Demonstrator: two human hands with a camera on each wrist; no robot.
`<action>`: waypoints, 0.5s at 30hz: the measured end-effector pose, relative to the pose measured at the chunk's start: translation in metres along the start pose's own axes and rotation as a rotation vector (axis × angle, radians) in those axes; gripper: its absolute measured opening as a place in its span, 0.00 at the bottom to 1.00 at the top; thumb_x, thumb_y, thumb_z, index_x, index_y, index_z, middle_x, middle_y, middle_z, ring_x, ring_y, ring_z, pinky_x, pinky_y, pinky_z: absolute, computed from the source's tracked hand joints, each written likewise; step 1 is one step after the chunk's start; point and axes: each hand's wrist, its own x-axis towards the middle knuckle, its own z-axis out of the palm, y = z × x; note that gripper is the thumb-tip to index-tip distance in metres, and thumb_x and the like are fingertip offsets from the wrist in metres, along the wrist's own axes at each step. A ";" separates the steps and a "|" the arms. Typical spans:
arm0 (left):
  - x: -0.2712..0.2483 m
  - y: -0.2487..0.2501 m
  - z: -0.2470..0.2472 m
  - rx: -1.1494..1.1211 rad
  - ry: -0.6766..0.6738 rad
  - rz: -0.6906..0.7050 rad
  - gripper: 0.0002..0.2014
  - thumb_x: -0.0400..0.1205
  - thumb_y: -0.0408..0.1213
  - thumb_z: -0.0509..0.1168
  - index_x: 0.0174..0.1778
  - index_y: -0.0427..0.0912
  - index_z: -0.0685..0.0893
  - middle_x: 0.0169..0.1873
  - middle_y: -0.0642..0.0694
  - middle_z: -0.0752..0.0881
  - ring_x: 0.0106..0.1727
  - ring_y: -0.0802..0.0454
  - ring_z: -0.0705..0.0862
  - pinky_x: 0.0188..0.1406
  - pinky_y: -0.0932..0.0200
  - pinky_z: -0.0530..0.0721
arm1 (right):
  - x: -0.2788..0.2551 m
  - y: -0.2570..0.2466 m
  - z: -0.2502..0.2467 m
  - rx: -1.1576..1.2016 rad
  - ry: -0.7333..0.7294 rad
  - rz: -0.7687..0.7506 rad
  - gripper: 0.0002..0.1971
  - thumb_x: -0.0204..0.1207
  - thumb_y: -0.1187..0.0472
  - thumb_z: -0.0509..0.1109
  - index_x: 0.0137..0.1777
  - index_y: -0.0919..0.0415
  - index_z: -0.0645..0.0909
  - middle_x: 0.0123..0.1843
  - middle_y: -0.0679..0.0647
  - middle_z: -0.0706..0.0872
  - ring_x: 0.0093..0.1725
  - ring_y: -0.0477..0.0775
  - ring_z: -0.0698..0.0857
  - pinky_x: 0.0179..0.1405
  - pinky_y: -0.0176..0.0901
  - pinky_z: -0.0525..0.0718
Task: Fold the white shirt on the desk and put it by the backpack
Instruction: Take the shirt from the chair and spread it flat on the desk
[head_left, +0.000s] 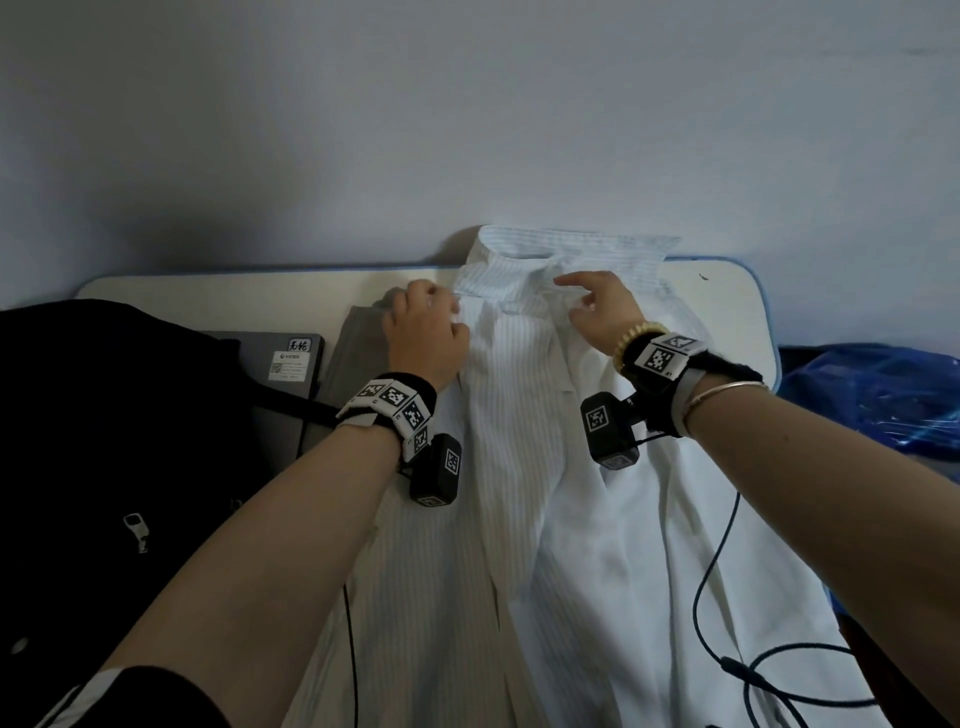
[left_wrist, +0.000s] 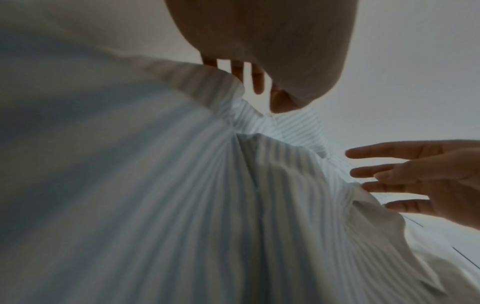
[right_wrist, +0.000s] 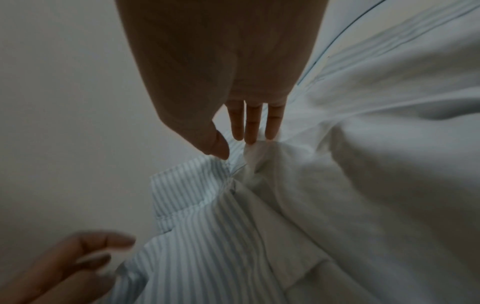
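Note:
The white shirt (head_left: 519, 441) with faint blue stripes lies lengthwise on the desk (head_left: 260, 288), its collar (head_left: 571, 249) at the far edge against the wall. My left hand (head_left: 431, 322) sits at the shirt's left shoulder, fingers curled and pinching the fabric there. My right hand (head_left: 571, 299) hovers just right of the collar. Its fingers are straight and spread, and their tips (right_wrist: 250, 139) touch a raised fold of white cloth without holding it. The black backpack (head_left: 104, 441) stands at the desk's left end.
A grey laptop (head_left: 291, 358) and a folded grey cloth (head_left: 358, 343) lie between the backpack and the shirt. A blue plastic bag (head_left: 872, 395) sits past the desk's right end. Dark cables (head_left: 727, 545) trail over the shirt's lower right.

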 end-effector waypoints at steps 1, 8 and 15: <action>0.003 0.003 0.000 -0.013 0.014 0.058 0.16 0.72 0.36 0.61 0.56 0.44 0.82 0.66 0.42 0.75 0.68 0.40 0.71 0.64 0.45 0.67 | 0.000 0.002 0.000 -0.035 -0.025 -0.014 0.24 0.73 0.69 0.64 0.69 0.52 0.78 0.72 0.60 0.74 0.68 0.62 0.76 0.69 0.48 0.74; 0.035 0.024 0.012 0.102 -0.215 0.452 0.24 0.79 0.35 0.55 0.72 0.47 0.75 0.73 0.48 0.75 0.79 0.46 0.65 0.74 0.44 0.59 | -0.011 -0.001 0.006 -0.286 -0.264 -0.146 0.23 0.74 0.58 0.70 0.70 0.45 0.77 0.82 0.47 0.64 0.84 0.56 0.55 0.81 0.64 0.52; 0.052 0.011 0.015 0.162 -0.581 0.099 0.30 0.84 0.41 0.47 0.83 0.39 0.49 0.84 0.41 0.40 0.84 0.44 0.36 0.82 0.38 0.43 | -0.033 -0.001 0.019 -0.530 -0.441 -0.098 0.28 0.77 0.51 0.66 0.77 0.47 0.66 0.85 0.52 0.53 0.85 0.57 0.43 0.81 0.62 0.37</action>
